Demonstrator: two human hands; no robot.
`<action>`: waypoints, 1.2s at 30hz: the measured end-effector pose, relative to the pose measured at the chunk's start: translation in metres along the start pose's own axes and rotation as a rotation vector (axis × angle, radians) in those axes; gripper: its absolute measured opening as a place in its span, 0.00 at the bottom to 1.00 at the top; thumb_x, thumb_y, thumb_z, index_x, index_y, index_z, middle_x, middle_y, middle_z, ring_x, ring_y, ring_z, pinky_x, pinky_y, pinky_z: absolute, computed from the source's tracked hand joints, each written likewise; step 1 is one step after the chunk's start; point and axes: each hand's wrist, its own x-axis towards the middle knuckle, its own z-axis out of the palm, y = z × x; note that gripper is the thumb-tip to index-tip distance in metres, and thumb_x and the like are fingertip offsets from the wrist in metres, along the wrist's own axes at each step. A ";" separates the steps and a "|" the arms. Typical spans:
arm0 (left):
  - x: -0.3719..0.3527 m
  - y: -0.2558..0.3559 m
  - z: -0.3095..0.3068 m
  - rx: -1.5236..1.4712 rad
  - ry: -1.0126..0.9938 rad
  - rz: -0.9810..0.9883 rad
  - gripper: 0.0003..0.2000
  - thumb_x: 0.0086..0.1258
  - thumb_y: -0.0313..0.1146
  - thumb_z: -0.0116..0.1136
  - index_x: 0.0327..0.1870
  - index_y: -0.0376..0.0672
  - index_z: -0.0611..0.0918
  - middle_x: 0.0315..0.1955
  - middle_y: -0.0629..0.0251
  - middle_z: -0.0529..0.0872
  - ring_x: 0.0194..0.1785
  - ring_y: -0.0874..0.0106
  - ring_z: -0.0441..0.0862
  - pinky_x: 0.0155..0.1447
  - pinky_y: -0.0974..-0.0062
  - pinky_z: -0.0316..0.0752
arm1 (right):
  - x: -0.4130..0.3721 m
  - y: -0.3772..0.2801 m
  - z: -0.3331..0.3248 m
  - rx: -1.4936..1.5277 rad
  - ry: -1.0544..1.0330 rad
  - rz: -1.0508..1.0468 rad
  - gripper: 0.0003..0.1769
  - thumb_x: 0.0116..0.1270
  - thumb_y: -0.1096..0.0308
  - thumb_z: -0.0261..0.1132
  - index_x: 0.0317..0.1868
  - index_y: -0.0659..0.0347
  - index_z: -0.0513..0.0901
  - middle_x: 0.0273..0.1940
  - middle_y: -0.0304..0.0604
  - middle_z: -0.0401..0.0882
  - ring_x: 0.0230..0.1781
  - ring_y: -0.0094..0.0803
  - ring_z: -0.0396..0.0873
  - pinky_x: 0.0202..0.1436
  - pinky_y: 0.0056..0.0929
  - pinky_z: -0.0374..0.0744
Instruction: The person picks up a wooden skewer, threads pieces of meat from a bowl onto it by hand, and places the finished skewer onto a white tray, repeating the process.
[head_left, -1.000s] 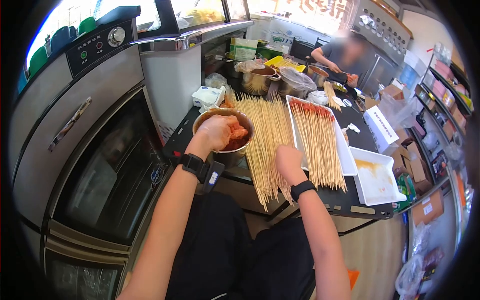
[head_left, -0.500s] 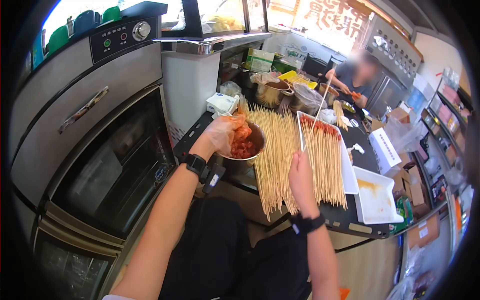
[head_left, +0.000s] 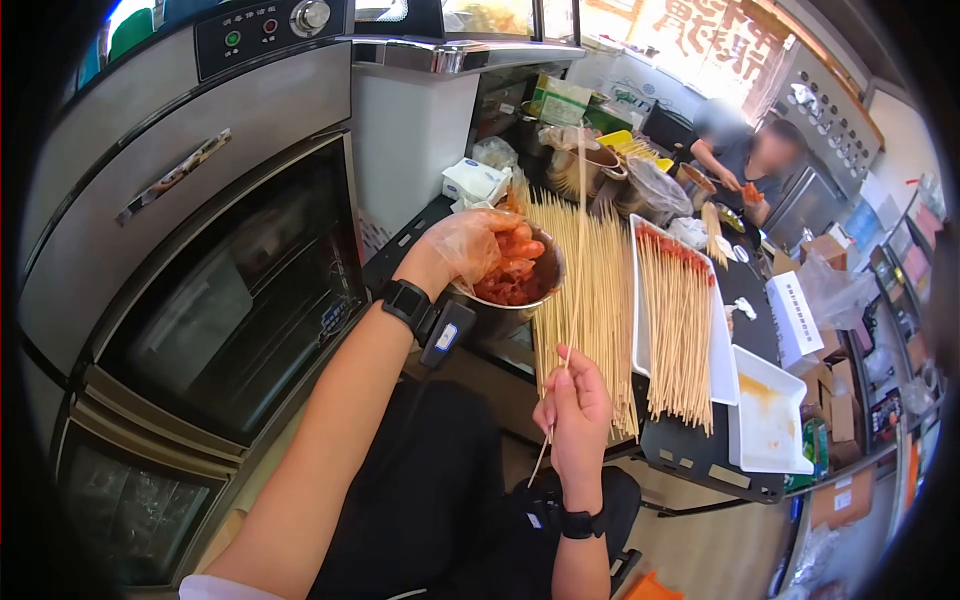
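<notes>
My left hand [head_left: 480, 250], in a clear plastic glove smeared red, reaches over the rim of a metal pot [head_left: 560, 270]. Its fingers are curled at the red marinated meat [head_left: 510, 288] inside; the fingertips are partly hidden. My right hand [head_left: 578, 410] is bare and pinches a long bamboo skewer [head_left: 575, 300] near its lower end. The skewer points up and away, with no meat visible on it. Just beyond lies a thick spread of bare skewers [head_left: 610, 330]. To its right, a white tray [head_left: 722, 370] bears skewers tipped with red meat [head_left: 675, 255].
A second white tray [head_left: 745, 455] with yellowish liquid stands at the table's right corner. Behind the pot is a tissue box [head_left: 475, 182]. Pots [head_left: 600, 178] crowd the far end, where another person [head_left: 755, 165] handles red meat. A steel cabinet [head_left: 220, 250] stands at left.
My right hand has come left and lower, nearer my body, and the skewer has swung from leaning right to nearly upright. My left hand stays at the pot. The view has shifted slightly.
</notes>
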 end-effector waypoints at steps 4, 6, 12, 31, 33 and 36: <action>-0.005 0.005 0.015 -0.044 0.114 -0.057 0.07 0.68 0.28 0.47 0.39 0.32 0.74 0.34 0.58 0.79 0.46 0.60 0.78 0.54 0.61 0.74 | -0.010 0.008 -0.005 0.142 -0.024 0.077 0.16 0.72 0.70 0.45 0.57 0.65 0.67 0.25 0.34 0.64 0.14 0.14 0.57 0.17 0.15 0.63; -0.007 0.007 0.022 -0.013 0.267 -0.042 0.08 0.68 0.26 0.46 0.41 0.29 0.74 0.37 0.54 0.79 0.48 0.58 0.78 0.55 0.62 0.74 | -0.015 0.016 -0.013 0.158 -0.074 0.133 0.16 0.72 0.70 0.46 0.57 0.65 0.66 0.26 0.34 0.64 0.14 0.15 0.57 0.17 0.16 0.64; 0.003 0.001 0.007 -0.136 0.198 0.004 0.11 0.69 0.25 0.44 0.45 0.26 0.73 0.42 0.48 0.78 0.48 0.61 0.78 0.55 0.67 0.76 | -0.029 0.027 0.000 0.133 -0.050 0.092 0.15 0.73 0.68 0.44 0.54 0.67 0.68 0.17 0.32 0.60 0.16 0.17 0.59 0.21 0.18 0.67; -0.003 0.002 0.014 -0.010 0.215 0.068 0.12 0.72 0.29 0.40 0.46 0.29 0.73 0.43 0.47 0.80 0.47 0.61 0.80 0.52 0.61 0.77 | -0.027 0.007 -0.001 0.174 -0.109 0.207 0.18 0.71 0.72 0.45 0.60 0.64 0.67 0.12 0.29 0.53 0.09 0.16 0.50 0.15 0.19 0.57; 0.000 0.001 0.008 -0.128 0.133 0.071 0.07 0.68 0.27 0.46 0.41 0.32 0.73 0.40 0.46 0.79 0.44 0.55 0.79 0.52 0.54 0.75 | -0.028 0.010 0.003 0.160 -0.108 0.199 0.18 0.71 0.72 0.45 0.60 0.64 0.67 0.12 0.29 0.53 0.10 0.16 0.50 0.15 0.19 0.58; -0.003 -0.001 0.012 -0.130 0.199 0.117 0.07 0.68 0.26 0.46 0.40 0.32 0.72 0.38 0.47 0.79 0.43 0.56 0.80 0.52 0.54 0.75 | -0.028 0.012 0.005 0.134 -0.105 0.187 0.18 0.72 0.72 0.45 0.60 0.64 0.66 0.13 0.29 0.53 0.10 0.16 0.50 0.15 0.19 0.58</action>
